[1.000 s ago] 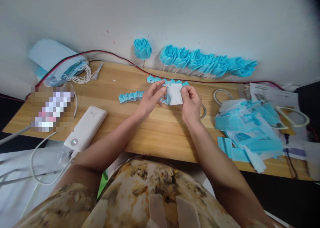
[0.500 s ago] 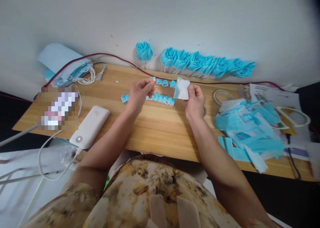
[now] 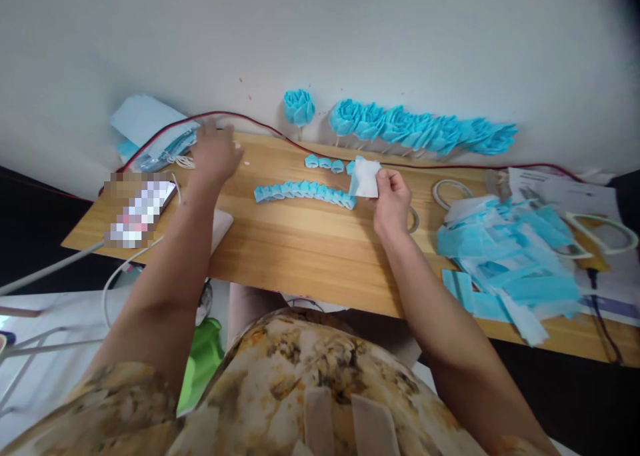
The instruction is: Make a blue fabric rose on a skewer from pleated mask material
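My right hand (image 3: 393, 199) pinches a small white piece of cloth (image 3: 367, 178) with a pale blue edge, holding it upright above the table. My left hand (image 3: 217, 153) is over the back left of the table, near the bundle of white cords (image 3: 181, 161); its fingers are blurred, so their grip is unclear. Between the hands lies a curved row of folded blue pieces (image 3: 305, 189). Behind it sit several more folded blue pieces (image 3: 324, 164), one partly hidden by the white cloth.
Blue flowers on sticks (image 3: 400, 123) lean along the wall. On the right lie a heap of blue cloth strips (image 3: 505, 263), tape rolls (image 3: 453, 193) and scissors (image 3: 600, 233). A phone (image 3: 145, 209) and a partly hidden power bank (image 3: 221, 228) are on the left; a red-black cable (image 3: 260, 124) crosses the back.
My left hand has swung left and back, away from the white cloth, where it had pinched a tiny white bit. My right hand keeps its hold. The view has shifted slightly.
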A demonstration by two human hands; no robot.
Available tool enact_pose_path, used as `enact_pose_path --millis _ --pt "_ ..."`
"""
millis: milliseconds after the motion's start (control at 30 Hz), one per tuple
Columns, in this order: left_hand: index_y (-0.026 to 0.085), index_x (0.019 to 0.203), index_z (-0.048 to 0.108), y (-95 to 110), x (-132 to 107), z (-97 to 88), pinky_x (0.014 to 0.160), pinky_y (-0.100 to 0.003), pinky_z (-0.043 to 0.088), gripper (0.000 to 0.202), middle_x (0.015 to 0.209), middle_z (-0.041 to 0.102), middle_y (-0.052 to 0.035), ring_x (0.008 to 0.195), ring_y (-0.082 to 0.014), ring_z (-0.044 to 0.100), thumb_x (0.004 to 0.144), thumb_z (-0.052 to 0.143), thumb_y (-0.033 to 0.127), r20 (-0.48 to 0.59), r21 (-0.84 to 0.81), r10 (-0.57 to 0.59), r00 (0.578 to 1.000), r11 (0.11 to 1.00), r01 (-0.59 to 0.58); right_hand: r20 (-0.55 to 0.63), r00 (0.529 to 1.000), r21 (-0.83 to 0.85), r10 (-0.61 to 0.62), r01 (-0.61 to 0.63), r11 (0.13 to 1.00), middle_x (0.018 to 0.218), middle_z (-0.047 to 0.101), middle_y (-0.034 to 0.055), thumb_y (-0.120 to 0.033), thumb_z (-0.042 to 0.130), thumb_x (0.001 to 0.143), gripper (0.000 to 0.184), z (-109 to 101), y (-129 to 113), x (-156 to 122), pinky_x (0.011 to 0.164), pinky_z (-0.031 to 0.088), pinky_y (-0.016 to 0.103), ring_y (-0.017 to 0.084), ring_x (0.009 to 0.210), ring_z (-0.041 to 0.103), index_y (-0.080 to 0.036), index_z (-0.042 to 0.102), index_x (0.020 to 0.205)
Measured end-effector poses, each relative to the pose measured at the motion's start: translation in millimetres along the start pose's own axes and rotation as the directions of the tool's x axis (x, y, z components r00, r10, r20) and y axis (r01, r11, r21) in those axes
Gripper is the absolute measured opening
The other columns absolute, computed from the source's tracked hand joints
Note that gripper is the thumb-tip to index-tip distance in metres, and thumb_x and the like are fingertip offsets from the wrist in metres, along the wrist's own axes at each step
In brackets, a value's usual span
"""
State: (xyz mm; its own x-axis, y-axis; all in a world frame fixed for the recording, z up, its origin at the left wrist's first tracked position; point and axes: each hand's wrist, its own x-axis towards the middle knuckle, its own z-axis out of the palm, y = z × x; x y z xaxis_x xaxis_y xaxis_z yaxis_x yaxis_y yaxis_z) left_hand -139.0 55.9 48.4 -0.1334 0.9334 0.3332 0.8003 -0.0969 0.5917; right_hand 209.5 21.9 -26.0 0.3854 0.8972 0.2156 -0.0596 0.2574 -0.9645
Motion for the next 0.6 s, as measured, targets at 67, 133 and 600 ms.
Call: enact_pose_path --millis 67,133,600 --pt "0.025 0.141 0.056 21 -9 -1.6 0.122 -0.058 0.012 0.054 0.158 0.045 -0.0022 0.150 -0.0377 0.022 0.094 0.069 0.046 -0.133 0.084 0.062 0.989 0.995 -0.051 0.001 1.000 -0.003 0.007 -0.007 1.000 0.068 0.056 -0.0053 -0.078 0.074 0.070 0.057 0 -1 0 0.046 0.037 0.023 0.011 0.056 0.048 -0.024 0.059 0.078" --pt "0.023 0.143 0.054 36 -12 -0.2 0.122 -0.055 0.011 0.050 0.161 0.042 -0.0013 0.148 -0.0341 0.026 0.100 0.060 0.048 -0.165 0.115 0.097 0.981 0.990 -0.078 0.013 1.000 -0.002 0.017 -0.017 1.000 0.068 0.055 -0.0055 -0.080 0.074 0.069 0.058 1 -2 0 0.046 0.037 0.023 0.011 0.057 0.048 -0.024 0.059 0.078" --pt "0.021 0.101 0.073 102 -55 52.2 0.100 -0.044 0.047 0.027 0.109 0.074 -0.0078 0.104 -0.0253 0.063 0.094 0.064 0.045 0.078 -0.466 0.282 0.956 0.858 -0.215 0.033 0.995 -0.102 -0.089 0.092 0.991 0.072 0.054 -0.0040 -0.075 0.067 0.081 0.052 1 -15 -7 0.057 0.040 0.024 0.012 0.065 0.048 -0.023 0.060 0.081"
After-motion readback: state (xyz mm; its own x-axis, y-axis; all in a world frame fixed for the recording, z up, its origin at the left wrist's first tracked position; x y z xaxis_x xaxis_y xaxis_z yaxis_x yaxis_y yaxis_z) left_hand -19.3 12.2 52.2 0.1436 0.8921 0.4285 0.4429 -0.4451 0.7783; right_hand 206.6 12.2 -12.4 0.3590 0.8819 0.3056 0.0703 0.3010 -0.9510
